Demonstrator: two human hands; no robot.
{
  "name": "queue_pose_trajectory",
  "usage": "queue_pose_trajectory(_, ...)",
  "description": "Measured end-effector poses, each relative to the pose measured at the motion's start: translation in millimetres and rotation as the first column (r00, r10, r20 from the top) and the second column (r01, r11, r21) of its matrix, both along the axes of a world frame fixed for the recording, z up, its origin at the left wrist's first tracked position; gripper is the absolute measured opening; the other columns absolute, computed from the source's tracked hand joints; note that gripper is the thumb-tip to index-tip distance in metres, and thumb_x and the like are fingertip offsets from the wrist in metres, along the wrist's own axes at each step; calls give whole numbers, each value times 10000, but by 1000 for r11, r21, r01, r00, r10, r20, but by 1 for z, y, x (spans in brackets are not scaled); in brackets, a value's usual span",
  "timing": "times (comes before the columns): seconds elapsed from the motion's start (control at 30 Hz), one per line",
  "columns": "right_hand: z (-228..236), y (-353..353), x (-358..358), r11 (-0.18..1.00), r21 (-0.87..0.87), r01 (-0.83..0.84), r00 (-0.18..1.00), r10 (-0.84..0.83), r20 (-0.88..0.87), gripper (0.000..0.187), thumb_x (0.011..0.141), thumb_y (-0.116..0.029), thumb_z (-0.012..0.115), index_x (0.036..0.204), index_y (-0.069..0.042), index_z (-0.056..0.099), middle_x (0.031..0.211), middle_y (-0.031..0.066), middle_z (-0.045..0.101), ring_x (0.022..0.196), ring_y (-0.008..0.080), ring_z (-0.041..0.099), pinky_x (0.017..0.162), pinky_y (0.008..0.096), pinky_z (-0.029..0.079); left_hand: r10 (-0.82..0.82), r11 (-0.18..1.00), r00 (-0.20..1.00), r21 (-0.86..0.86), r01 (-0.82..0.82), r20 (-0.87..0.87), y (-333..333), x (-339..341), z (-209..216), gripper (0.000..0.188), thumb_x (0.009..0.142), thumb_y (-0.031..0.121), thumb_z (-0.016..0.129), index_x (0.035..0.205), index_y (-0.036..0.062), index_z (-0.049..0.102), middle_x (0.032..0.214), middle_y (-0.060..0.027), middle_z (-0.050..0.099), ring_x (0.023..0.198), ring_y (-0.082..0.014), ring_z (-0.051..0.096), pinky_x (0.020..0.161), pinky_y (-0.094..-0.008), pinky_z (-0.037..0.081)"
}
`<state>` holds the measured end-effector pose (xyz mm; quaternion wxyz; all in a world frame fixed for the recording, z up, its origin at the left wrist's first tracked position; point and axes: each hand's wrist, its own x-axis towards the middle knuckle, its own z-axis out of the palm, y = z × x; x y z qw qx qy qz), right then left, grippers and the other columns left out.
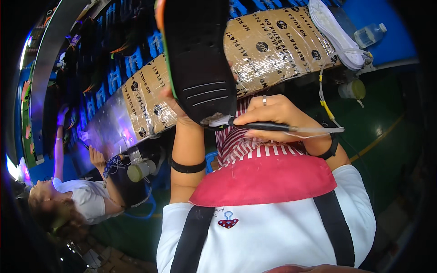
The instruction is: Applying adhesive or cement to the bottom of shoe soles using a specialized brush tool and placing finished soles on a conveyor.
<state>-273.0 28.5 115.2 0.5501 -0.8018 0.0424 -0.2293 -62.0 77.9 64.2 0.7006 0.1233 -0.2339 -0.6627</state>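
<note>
L hand (176, 105) grips the shoe (198, 54) from behind, fingers showing at both its edges; most of the hand is hidden behind it. Shoe's held up above the bench edge, in front of the person: flat black face to cam, 3 pale lines nr heel end, green/orange along its L edge, top end cut off by the frame.

R hand (277, 116), fingers closed narrow round the brush (261, 126) (blk handle), has its pale bristles at the shoe's heel end, by a brownish-grey patch; they look to be touching. Thin white tube (314, 131) runs off the handle's far end. Ring on one R finger, blk band at each arm.

Bench: printed brown cardboard (268, 50) w/ shiny film. White sole (334, 32) lies tilted at upper R, clear bottle (368, 35) just beside it; pot (352, 89) below the bench edge. Blue racks (136, 63) behind. Red apron (264, 182) across the person's front. Co-worker (88, 195) at lower L, arms toward the bench, well apart from this work.
</note>
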Motion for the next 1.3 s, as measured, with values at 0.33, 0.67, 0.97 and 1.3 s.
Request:
queue_pose_trajectory(0.33, 2, -7, -2, 991, 30, -129, 992, 129, -1, 237, 742, -80, 696, 975, -44, 667, 744, 93, 603, 643, 220, 575, 569, 290, 451, -65, 978, 997, 196, 73, -51, 2, 18, 2, 665, 771, 390, 503, 1286, -23, 422, 1222, -177, 533, 1082, -251, 552, 946, -354, 434)
queue_pose_trajectory(0.67, 5, -6, -8, 989, 16, -150, 987, 151, -60, 219, 734, -89, 694, 952, -87, 676, 699, 78, 565, 611, 237, 544, 558, 315, 437, -317, 871, 932, 443, 214, 175, -7, 15, 8, 422, 842, 269, 523, 1113, -51, 568, 1050, -147, 630, 928, -181, 611, 849, -286, 471)
queue_pose_trajectory(0.97, -3, -8, -9, 950, -162, -268, 953, 236, -190, 212, 726, -89, 697, 936, -80, 679, 684, 64, 554, 617, 212, 546, 547, 290, 427, -494, 724, 799, 672, 159, 343, -11, 11, 23, 403, 772, 380, 646, 948, 18, 641, 854, -95, 658, 694, -139, 619, 626, -251, 509)
queue_pose_trajectory(1.3, -6, -8, -14, 969, -164, -186, 972, 157, -178, 223, 684, -59, 708, 903, -102, 694, 668, 70, 565, 593, 210, 555, 532, 285, 431, -596, 636, 725, 754, 163, 346, -12, 13, 31, 427, 766, 394, 656, 975, 22, 637, 864, -103, 657, 693, -151, 624, 632, -256, 512)
